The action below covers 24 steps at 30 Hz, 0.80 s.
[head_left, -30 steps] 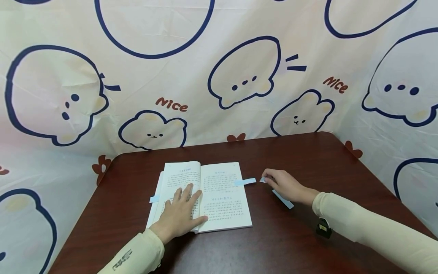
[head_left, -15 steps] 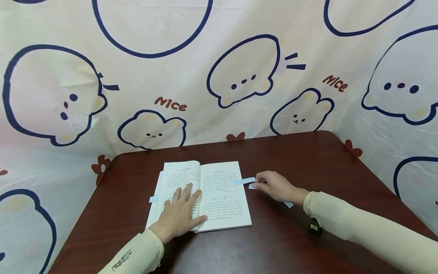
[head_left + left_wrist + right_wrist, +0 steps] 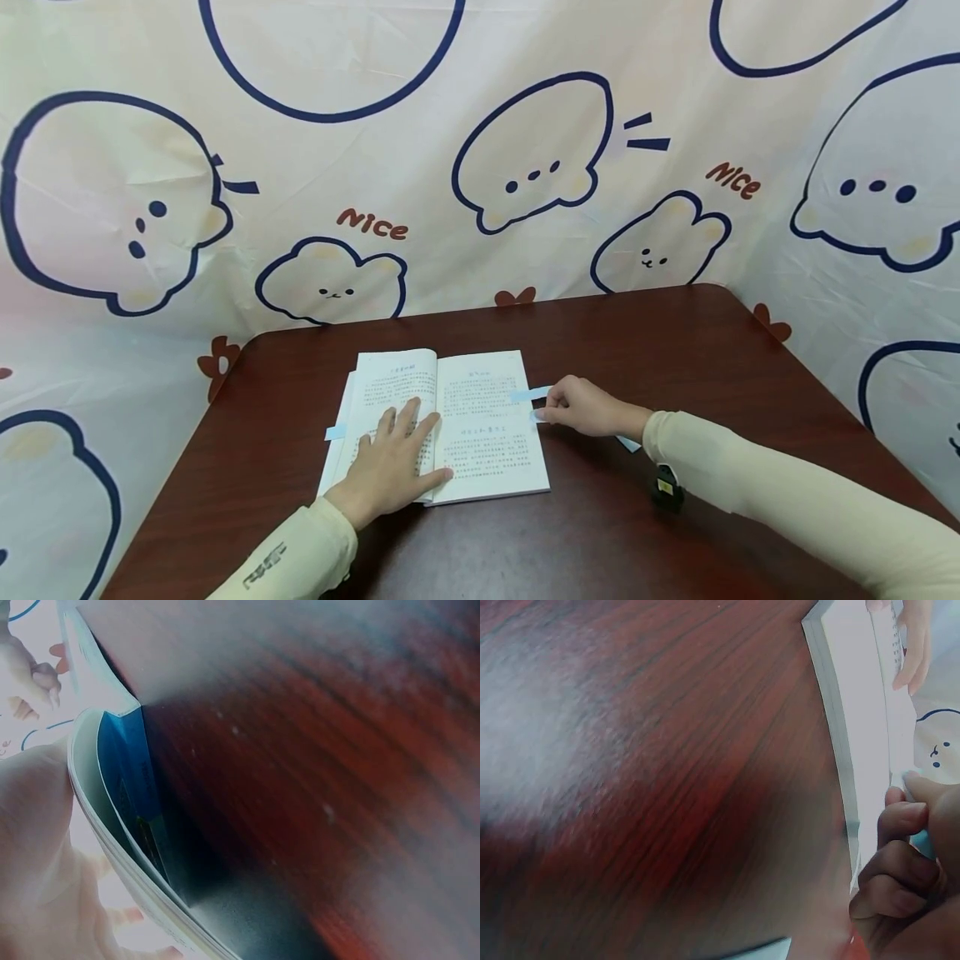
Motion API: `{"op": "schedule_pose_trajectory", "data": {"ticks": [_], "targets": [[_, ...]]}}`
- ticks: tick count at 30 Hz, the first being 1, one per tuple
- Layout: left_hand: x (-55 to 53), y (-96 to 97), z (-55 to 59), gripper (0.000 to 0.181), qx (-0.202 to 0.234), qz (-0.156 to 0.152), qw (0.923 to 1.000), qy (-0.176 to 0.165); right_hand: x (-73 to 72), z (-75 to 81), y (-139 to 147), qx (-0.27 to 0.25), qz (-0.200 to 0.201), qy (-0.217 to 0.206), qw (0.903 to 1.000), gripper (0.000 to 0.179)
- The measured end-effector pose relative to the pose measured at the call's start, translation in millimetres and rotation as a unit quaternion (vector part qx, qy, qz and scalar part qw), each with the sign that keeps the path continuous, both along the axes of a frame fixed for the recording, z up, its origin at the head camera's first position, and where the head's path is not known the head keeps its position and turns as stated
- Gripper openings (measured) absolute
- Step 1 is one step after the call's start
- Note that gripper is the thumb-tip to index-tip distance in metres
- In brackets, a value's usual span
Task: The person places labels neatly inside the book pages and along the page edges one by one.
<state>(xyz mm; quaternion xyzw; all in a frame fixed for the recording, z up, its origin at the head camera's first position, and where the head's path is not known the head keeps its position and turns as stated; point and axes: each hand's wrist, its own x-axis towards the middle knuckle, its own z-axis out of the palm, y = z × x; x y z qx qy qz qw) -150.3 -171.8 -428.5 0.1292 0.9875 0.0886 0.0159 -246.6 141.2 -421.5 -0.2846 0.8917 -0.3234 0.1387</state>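
An open book with printed pages lies on the table. My left hand rests spread on its left page, thumb across the gutter; in the left wrist view this hand lies over the curved pages, with the blue spine below. At the right page's edge my right hand pinches a light blue sticky strip, its tip overlapping the page. Just above, another blue strip sticks out from that page. In the right wrist view my right hand has its fingers curled beside the page edge.
A blue tab sticks out at the book's left edge. Another light blue strip lies on the dark wooden table, partly hidden under my right wrist. A cartoon-printed cloth hangs behind the table.
My right hand has moved left from beside the strip on the table to the book's right edge, carrying the pinched blue strip. My left hand has stayed on the page.
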Motion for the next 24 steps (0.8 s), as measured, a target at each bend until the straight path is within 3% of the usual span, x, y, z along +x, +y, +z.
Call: {"op": "schedule_pose_trajectory", "data": {"ticks": [8,15,24], "targets": [[-0.3,-0.5,0.3,0.079,-0.001,-0.004,1.0,0.003,-0.6,-3.5,-10,0.009,0.024,-0.022,0.9994,0.036],[-1.6,-0.2,2.9,0.079,0.001,-0.004,1.0,0.002,-3.4,-5.0,-17,0.014,0.041,-0.018,0.9989,0.04],[-0.2,0.3,2.1,0.079,0.004,0.0,1.0,0.001,-2.6,-10.7,-24,0.019,0.024,-0.03,0.9991,0.047]]}}
